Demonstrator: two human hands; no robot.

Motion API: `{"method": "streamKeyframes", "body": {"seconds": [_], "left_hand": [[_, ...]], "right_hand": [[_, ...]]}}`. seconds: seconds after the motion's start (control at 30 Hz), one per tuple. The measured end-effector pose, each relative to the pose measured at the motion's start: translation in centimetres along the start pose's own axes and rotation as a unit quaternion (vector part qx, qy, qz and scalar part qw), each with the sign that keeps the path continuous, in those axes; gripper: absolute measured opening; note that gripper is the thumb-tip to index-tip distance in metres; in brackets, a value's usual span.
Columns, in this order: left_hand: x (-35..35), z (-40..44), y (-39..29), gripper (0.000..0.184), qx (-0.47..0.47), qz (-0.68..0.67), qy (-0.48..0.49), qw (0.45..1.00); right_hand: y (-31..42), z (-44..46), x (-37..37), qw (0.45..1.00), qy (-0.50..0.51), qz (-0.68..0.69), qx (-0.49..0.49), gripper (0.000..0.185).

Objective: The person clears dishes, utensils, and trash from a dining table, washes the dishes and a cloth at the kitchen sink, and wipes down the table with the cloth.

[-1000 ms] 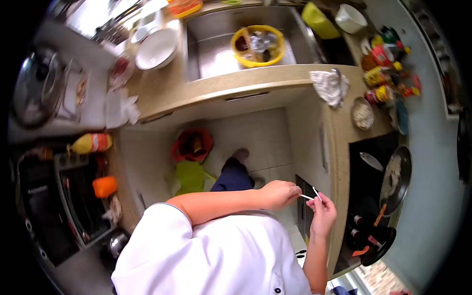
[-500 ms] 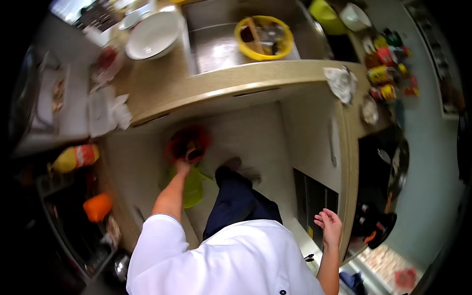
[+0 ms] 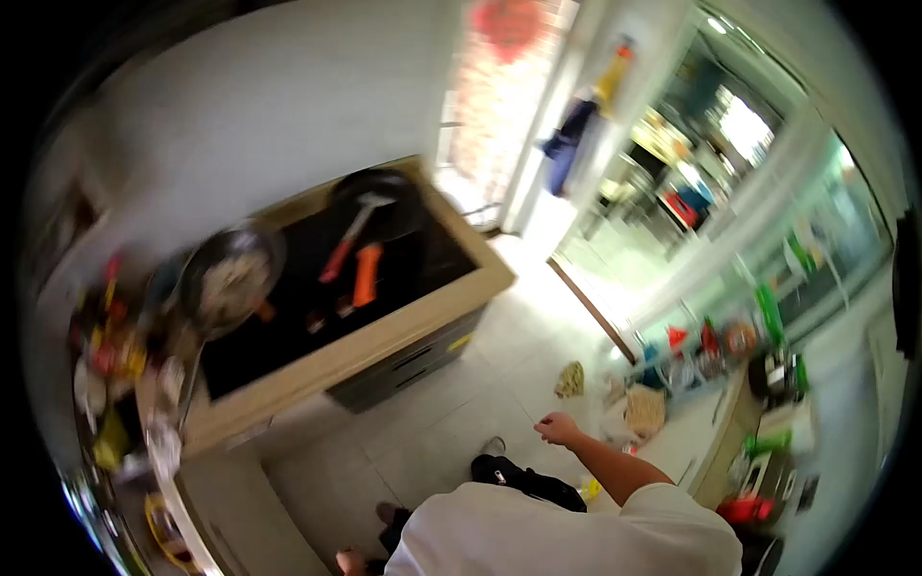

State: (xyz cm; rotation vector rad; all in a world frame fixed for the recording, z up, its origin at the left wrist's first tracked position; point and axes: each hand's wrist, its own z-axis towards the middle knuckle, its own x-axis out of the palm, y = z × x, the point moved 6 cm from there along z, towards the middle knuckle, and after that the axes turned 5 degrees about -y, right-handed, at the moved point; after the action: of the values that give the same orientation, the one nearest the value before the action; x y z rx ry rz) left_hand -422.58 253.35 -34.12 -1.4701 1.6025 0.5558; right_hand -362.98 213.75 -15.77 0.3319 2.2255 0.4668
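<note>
Pale floor tiles (image 3: pixel 432 437) spread below my right hand (image 3: pixel 557 429), whose fingers look curled; whether that grip holds anything, I cannot tell. Just beyond it, a crumpled yellowish bundle (image 3: pixel 570 379) lies on the tiles, near a tan bag (image 3: pixel 645 413). My left hand (image 3: pixel 352 562) shows partly at the lower edge, too blurred to tell open from closed. Across the floor, a frying pan (image 3: pixel 269 254) with pale food (image 3: pixel 235 283) sits on the black cooktop (image 3: pixel 254 370) in the desk (image 3: pixel 355 350).
</note>
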Motion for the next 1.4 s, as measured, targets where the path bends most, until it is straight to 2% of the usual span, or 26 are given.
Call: {"method": "streamKeyframes", "body": {"seconds": [0.03,0.07,0.1,0.13,0.2,0.23,0.27,0.33,0.37,0.4,0.43,0.5,0.63,0.7,0.73,0.77,0.83,0.9,1.03,1.07,1.13,1.23,1.27,1.3,1.37,1.4], "left_hand": [[0.8,1.0,-5.5,0.034,-0.060,-0.150,0.053,0.985],[-1.4,1.0,-13.7,0.028,-0.133,-0.289,0.092,0.944],[-4.1,0.7,-23.6,0.029,-0.054,-0.259,0.101,0.959],[-6.6,-0.4,-33.1,0.030,0.021,-0.226,0.114,0.967],[-9.9,-6.1,-53.0,0.025,0.172,-0.273,0.164,0.932],[-8.1,-8.0,-63.9,0.024,0.245,-0.313,0.182,0.899],[-7.2,-10.1,-71.8,0.023,0.304,-0.364,0.196,0.858],[-7.3,-14.5,-81.9,0.021,0.330,-0.391,0.238,0.826],[-7.2,-16.4,-86.2,0.020,0.334,-0.411,0.269,0.805],[-9.0,-15.0,-87.9,0.019,0.364,-0.416,0.284,0.784],[-8.3,-15.7,-91.6,0.019,0.374,-0.409,0.289,0.780],[-7.6,-15.5,-97.5,0.015,0.428,-0.371,0.293,0.770],[-5.9,-11.9,-110.4,0.011,0.473,-0.361,0.265,0.759],[-4.1,-8.1,-119.6,0.010,0.483,-0.345,0.256,0.763],[-3.0,-6.5,-124.0,0.010,0.486,-0.329,0.243,0.772],[-2.7,-6.1,-127.8,0.010,0.485,-0.309,0.230,0.785],[-2.3,-6.6,-137.9,0.009,0.493,-0.330,0.256,0.764],[-1.9,-9.2,-148.1,0.010,0.603,-0.237,0.262,0.715],[3.1,-13.0,-164.9,0.012,0.641,-0.172,0.304,0.683],[5.0,-14.1,-168.6,0.012,0.655,-0.176,0.330,0.657],[8.8,-16.2,-175.6,0.014,0.662,-0.185,0.376,0.622],[15.4,-17.8,-185.9,0.014,0.684,-0.162,0.353,0.618],[17.3,-18.0,-189.0,0.014,0.645,-0.138,0.368,0.655],[18.3,-18.4,-191.6,0.014,0.637,-0.126,0.373,0.663],[19.6,-19.6,-197.7,0.012,0.659,-0.119,0.355,0.652],[19.3,-20.6,-201.2,0.011,0.692,-0.132,0.344,0.621]], "right_hand": [[-3.2,0.3,-1.0,0.999,-0.015,0.040,0.019,0.030],[-6.9,0.7,-2.2,0.987,-0.035,0.143,0.059,0.030],[-10.1,0.7,-3.3,0.965,-0.055,0.239,0.096,0.030],[-9.9,0.0,-5.6,0.947,-0.048,0.307,0.088,0.031],[-11.4,2.1,-9.3,0.933,-0.045,0.356,0.027,0.031],[-12.0,3.8,-14.0,0.918,-0.067,0.391,-0.002,0.032],[-10.4,4.3,-18.6,0.907,-0.081,0.411,-0.040,0.032],[-8.0,4.8,-25.3,0.897,-0.062,0.436,-0.035,0.034],[-6.9,5.4,-28.9,0.876,-0.063,0.473,-0.074,0.033],[-2.0,4.5,-31.3,0.884,-0.068,0.457,-0.076,0.030],[-2.2,6.1,-33.8,0.879,-0.079,0.463,-0.077,0.030],[-0.6,9.7,-37.5,0.790,-0.049,0.585,-0.179,0.027],[-0.7,17.6,-47.1,0.785,-0.125,0.584,-0.163,0.023],[-1.3,21.1,-54.3,0.865,-0.282,0.376,-0.174,0.020],[-2.1,22.6,-57.2,0.857,-0.338,0.348,-0.172,0.018],[-2.4,23.6,-59.7,0.859,-0.334,0.349,-0.167,0.018],[-4.3,25.4,-66.4,0.857,-0.400,0.314,-0.086,0.017],[-7.9,28.4,-70.2,0.824,-0.443,0.350,-0.059,0.015],[-15.4,35.9,-77.2,0.776,-0.503,0.381,0.010,0.010],[-17.4,39.0,-78.3,0.775,-0.500,0.386,0.011,0.010],[-22.3,45.0,-81.7,0.723,-0.527,0.446,0.010,0.014],[-25.7,53.9,-91.8,0.718,-0.534,0.446,-0.017,0.011],[-25.9,55.8,-96.0,0.738,-0.547,0.396,-0.002,0.011],[-28.2,60.1,-98.1,0.735,-0.533,0.419,-0.021,0.012],[-28.3,64.5,-106.0,0.746,-0.517,0.416,-0.054,0.014],[-28.5,66.7,-109.9,0.732,-0.511,0.446,-0.072,0.013]]}}
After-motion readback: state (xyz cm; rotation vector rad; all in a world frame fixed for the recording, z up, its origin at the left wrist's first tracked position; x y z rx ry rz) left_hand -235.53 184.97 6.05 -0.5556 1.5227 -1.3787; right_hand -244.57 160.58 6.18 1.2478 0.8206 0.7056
